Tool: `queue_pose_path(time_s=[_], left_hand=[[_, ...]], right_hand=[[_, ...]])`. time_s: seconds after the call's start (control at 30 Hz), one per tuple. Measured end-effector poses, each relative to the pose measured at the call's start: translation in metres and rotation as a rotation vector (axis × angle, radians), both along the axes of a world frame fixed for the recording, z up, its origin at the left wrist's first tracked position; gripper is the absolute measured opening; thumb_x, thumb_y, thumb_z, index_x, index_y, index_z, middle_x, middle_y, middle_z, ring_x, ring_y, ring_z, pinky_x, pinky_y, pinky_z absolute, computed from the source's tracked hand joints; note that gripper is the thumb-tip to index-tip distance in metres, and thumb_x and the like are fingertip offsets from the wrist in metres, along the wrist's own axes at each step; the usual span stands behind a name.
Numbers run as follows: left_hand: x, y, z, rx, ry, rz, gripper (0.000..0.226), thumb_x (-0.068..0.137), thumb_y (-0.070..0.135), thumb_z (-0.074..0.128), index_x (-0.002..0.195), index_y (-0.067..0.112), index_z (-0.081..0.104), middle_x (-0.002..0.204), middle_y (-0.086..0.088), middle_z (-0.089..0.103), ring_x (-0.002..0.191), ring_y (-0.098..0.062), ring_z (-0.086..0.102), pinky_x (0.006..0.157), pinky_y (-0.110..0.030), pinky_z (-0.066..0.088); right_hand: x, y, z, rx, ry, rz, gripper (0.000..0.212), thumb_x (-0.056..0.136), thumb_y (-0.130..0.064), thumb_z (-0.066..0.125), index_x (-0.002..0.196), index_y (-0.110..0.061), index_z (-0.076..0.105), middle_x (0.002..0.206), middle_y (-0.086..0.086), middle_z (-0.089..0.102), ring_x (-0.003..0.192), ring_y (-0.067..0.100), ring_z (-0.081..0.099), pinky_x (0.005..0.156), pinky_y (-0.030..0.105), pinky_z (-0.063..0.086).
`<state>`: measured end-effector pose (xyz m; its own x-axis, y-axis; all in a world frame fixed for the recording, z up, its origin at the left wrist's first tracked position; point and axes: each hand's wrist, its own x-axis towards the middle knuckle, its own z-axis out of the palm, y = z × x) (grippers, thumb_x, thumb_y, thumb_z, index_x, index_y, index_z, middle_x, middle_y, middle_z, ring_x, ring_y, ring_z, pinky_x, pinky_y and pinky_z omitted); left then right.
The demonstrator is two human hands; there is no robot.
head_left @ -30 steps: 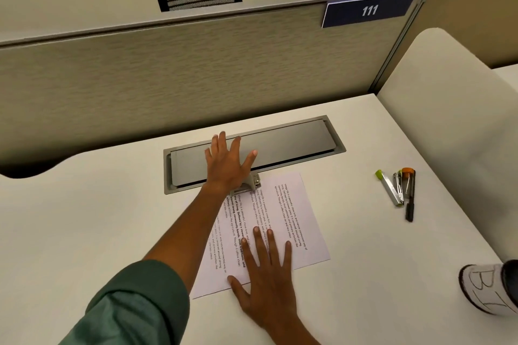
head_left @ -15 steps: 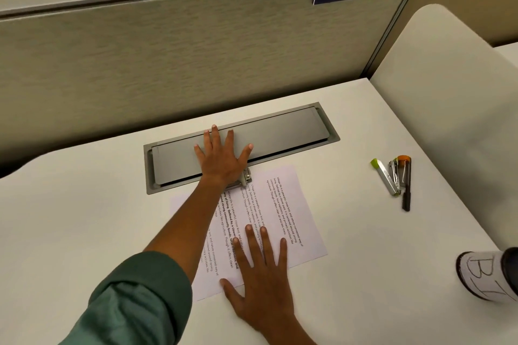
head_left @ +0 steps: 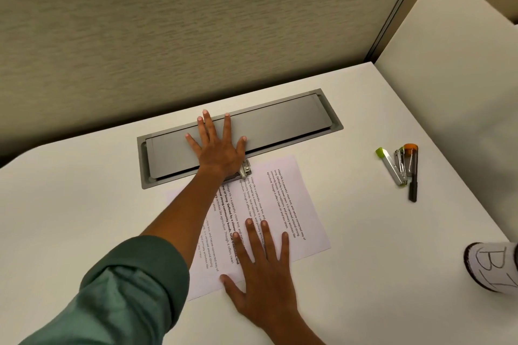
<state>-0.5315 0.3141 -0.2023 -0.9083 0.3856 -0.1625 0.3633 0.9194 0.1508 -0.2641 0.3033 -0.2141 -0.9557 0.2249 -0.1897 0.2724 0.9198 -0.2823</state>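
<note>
My left hand (head_left: 217, 148) lies flat with its fingers (head_left: 208, 126) straight and spread. Its palm presses down on a small metal stapler (head_left: 245, 169) at the far edge of the paper (head_left: 291, 204). The fingertips reach onto the grey lid (head_left: 280, 123) set in the table (head_left: 364, 274) near its far edge. My right hand (head_left: 263, 269) lies flat too, fingers straight, pressing the near part of the paper down. Neither hand grips anything. The paper lies in the middle of the table. Near the right edge lie a black pen (head_left: 413, 190) and some small metal tools (head_left: 399, 168), close together.
</note>
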Motion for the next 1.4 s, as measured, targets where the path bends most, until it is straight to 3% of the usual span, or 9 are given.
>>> queue_pose_path(time_s=[0.37, 0.87, 1.4], left_hand=[[-0.002, 0.001, -0.004, -0.053, 0.015, -0.002, 0.072, 0.094, 0.064, 0.014, 0.151, 0.033, -0.016, 0.159, -0.013, -0.026, 0.148, -0.031, -0.022, 0.113, -0.069, -0.005], [-0.002, 0.001, -0.003, -0.063, 0.018, -0.015, 0.074, 0.093, 0.068, 0.012, 0.152, 0.032, -0.014, 0.160, -0.014, -0.023, 0.148, -0.032, -0.020, 0.114, -0.068, -0.005], [0.006, -0.001, 0.020, 0.022, 0.089, -0.034, 0.084, 0.084, 0.077, 0.009, 0.153, 0.033, -0.010, 0.163, -0.017, -0.006, 0.150, -0.034, -0.011, 0.115, -0.066, -0.003]], right_hand=[[0.001, 0.000, -0.003, -0.011, 0.008, -0.006, 0.082, 0.082, -0.080, 0.028, 0.151, -0.034, 0.025, 0.162, 0.000, 0.014, 0.148, 0.030, 0.018, 0.112, 0.065, 0.013], [0.001, 0.002, 0.003, -0.016, 0.010, -0.009, 0.082, 0.082, -0.080, 0.029, 0.150, -0.034, 0.028, 0.161, 0.000, 0.022, 0.145, 0.030, 0.026, 0.109, 0.064, 0.017], [0.001, 0.000, 0.000, -0.042, 0.005, -0.028, 0.082, 0.080, -0.081, 0.032, 0.148, -0.035, 0.030, 0.160, -0.002, 0.023, 0.144, 0.030, 0.029, 0.109, 0.065, 0.019]])
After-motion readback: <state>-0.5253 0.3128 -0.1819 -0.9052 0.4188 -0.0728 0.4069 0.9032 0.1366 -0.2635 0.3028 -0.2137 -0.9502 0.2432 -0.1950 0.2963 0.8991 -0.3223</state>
